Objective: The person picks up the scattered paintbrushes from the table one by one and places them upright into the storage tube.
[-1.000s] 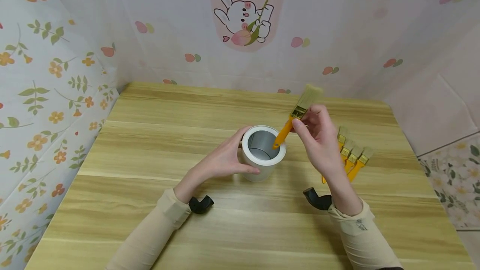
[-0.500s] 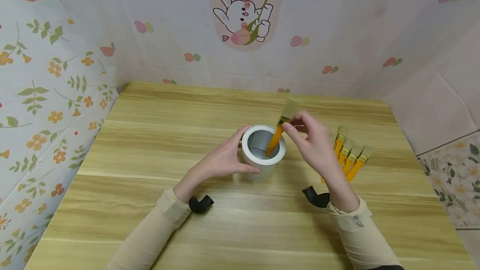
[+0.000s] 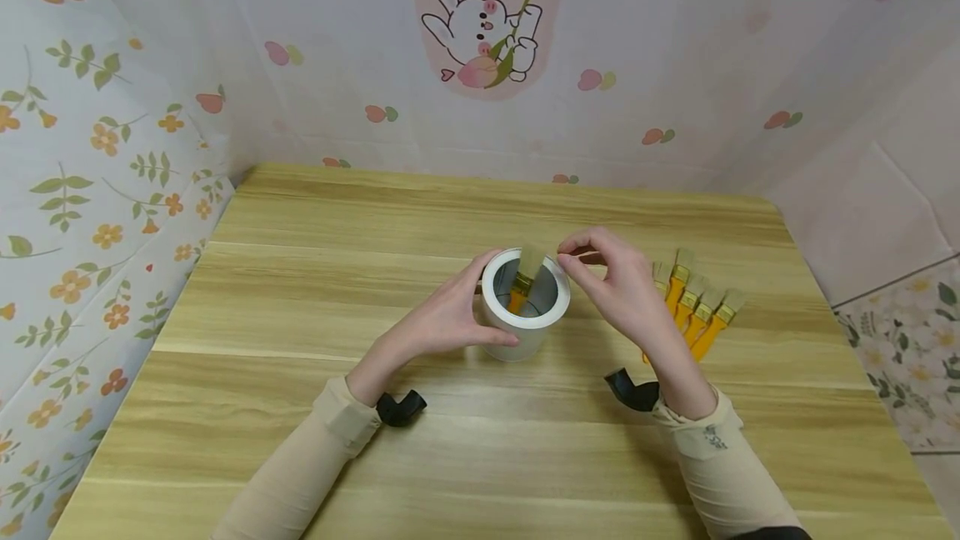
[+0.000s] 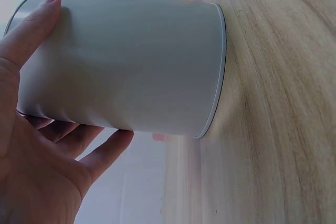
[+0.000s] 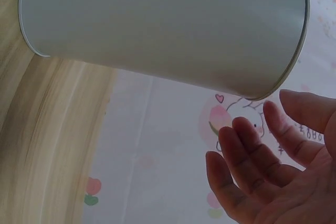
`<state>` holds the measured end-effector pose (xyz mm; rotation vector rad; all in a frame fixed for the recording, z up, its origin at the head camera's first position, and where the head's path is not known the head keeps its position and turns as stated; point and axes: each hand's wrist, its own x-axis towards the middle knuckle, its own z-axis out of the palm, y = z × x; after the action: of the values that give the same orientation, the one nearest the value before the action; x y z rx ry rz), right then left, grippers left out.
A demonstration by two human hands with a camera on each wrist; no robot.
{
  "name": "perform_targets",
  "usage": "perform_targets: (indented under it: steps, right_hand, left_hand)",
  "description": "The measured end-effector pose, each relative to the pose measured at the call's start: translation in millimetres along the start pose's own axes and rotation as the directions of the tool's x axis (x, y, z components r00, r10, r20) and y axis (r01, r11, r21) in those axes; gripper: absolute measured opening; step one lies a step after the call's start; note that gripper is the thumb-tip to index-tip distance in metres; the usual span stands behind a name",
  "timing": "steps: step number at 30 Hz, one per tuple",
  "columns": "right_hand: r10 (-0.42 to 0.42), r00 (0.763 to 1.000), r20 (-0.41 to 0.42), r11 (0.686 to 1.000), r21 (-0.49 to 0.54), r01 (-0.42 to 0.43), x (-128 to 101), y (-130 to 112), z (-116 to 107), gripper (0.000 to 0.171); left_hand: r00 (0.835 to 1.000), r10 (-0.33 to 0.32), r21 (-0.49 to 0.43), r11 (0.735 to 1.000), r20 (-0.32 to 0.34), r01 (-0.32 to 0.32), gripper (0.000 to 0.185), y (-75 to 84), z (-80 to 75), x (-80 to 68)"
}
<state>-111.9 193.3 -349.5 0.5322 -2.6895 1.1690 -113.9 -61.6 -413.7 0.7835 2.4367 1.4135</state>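
Observation:
My left hand [image 3: 446, 313] grips a pale grey-white cylindrical can [image 3: 527, 322], fingers round the far side and thumb along the near side. The can stands upright on the wooden table, and its white rim circles a dark interior. Inside leans a flat paintbrush [image 3: 531, 263], bristles up, its orange handle running down into the can. At the right of the rim, my right hand [image 3: 624, 283] hovers with thumb and fingers loosely bent and nothing between them. In the right wrist view its fingertips [image 5: 226, 135] are just beside the can's top edge.
Several more orange-handled paintbrushes [image 3: 724, 313] lie fanned on the table [image 3: 337, 257], right of the right hand and partly hidden by its wrist. A printed cloth [image 3: 300, 107] with a rabbit drawing hangs behind the table, and a floral cloth [image 3: 112, 190] hangs at the left.
My right hand has carried the paintbrush left, handle first into the can, and let go of it. The brush now leans inside while the left hand keeps its grip on the can.

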Motion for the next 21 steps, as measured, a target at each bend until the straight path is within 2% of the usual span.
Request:
perform_targets:
  steps: [10,15,21]
  right_hand:
    - [0.095,0.995,-0.026,0.995,-0.006,-0.096,4,11,-25,0.03]
    - [0.165,0.986,-0.023,0.986,-0.019,-0.166,0,26,-47,0.038]
    - [0.264,0.964,0.022,0.964,-0.024,-0.263,-9,50,-71,0.048]
  left_hand:
    - [1.0,-0.009,-0.056,0.998,-0.017,0.008,0.113,0.0,-1.1,-2.2]
    - [1.0,0.006,-0.06,0.998,-0.011,-0.006,0.113,-0.2,-1.1,-0.9]
    - [1.0,0.018,-0.046,0.999,0.009,-0.017,0.112,2.2,1.4,3.5]
